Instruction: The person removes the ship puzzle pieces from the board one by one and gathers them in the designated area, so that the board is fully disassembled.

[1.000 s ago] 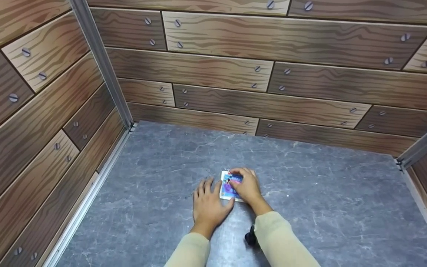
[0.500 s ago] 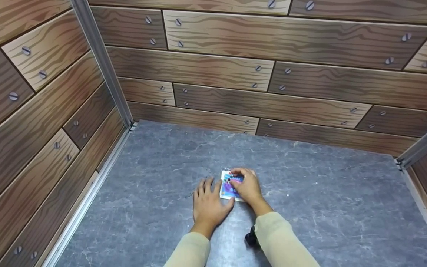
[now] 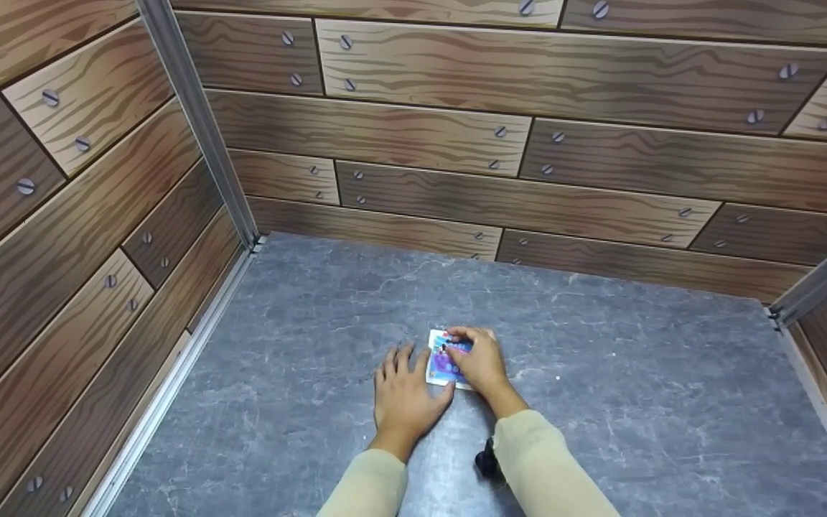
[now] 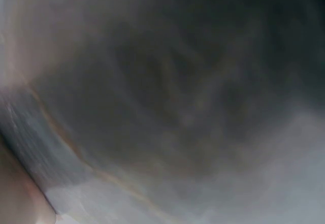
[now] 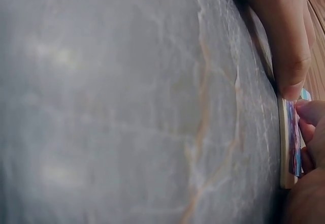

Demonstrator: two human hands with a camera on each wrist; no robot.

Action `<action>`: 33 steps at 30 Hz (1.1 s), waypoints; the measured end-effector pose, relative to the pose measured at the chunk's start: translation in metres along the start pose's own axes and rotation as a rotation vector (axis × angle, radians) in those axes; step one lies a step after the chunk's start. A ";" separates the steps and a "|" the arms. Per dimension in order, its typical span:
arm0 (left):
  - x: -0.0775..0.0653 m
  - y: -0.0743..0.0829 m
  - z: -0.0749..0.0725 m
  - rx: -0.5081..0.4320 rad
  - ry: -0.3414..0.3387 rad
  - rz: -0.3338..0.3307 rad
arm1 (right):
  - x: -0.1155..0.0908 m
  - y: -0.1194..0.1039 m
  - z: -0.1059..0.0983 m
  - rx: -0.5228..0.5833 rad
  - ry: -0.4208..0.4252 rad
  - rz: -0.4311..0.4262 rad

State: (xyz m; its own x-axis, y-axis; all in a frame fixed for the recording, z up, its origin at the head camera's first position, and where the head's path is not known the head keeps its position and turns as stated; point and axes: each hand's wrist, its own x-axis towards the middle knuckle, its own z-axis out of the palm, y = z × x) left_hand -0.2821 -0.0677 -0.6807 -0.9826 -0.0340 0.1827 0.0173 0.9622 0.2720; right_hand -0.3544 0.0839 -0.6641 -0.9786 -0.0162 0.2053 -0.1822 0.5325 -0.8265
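A small flat board [image 3: 442, 370] with a white border and a blue, purple and pink printed picture lies on the grey floor in the head view. My left hand [image 3: 406, 402] rests spread along its left side, forefinger at the left edge and thumb at the near edge. From the right, my right hand [image 3: 482, 362] reaches over the board with curled fingers. In the right wrist view the board's pale edge [image 5: 285, 148] shows under both hands. A small light-blue printed piece [image 5: 306, 95] stands by the right thumb tip, which appears to pinch it; the palm hides the rest.
A small black object [image 3: 486, 459] sits beside the right sleeve. Wood-patterned walls [image 3: 421, 129] rise at the back and sides, with metal corner posts [image 3: 202, 122]. A tiny white speck [image 3: 558, 378] lies to the right. The left wrist view is mostly dark and blurred.
Both hands keep almost the same place. Only slight shifts show at the right fingertips and in the small dark and white detail beside the thumb.
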 end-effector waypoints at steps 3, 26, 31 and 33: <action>0.001 0.000 -0.001 -0.008 -0.010 -0.002 | 0.000 -0.001 -0.001 -0.004 -0.007 0.002; 0.001 -0.001 -0.001 -0.007 -0.022 -0.003 | 0.000 0.002 0.000 -0.021 -0.008 -0.018; 0.001 -0.001 -0.001 -0.004 -0.022 -0.003 | -0.001 0.003 0.001 -0.027 0.000 -0.039; 0.001 -0.001 -0.001 -0.002 -0.021 -0.002 | -0.001 0.003 0.001 -0.032 0.006 -0.050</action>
State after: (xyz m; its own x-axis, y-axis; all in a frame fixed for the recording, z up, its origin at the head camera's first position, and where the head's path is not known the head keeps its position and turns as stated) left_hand -0.2828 -0.0689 -0.6800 -0.9863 -0.0302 0.1620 0.0156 0.9615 0.2742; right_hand -0.3538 0.0843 -0.6672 -0.9677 -0.0383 0.2494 -0.2277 0.5580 -0.7980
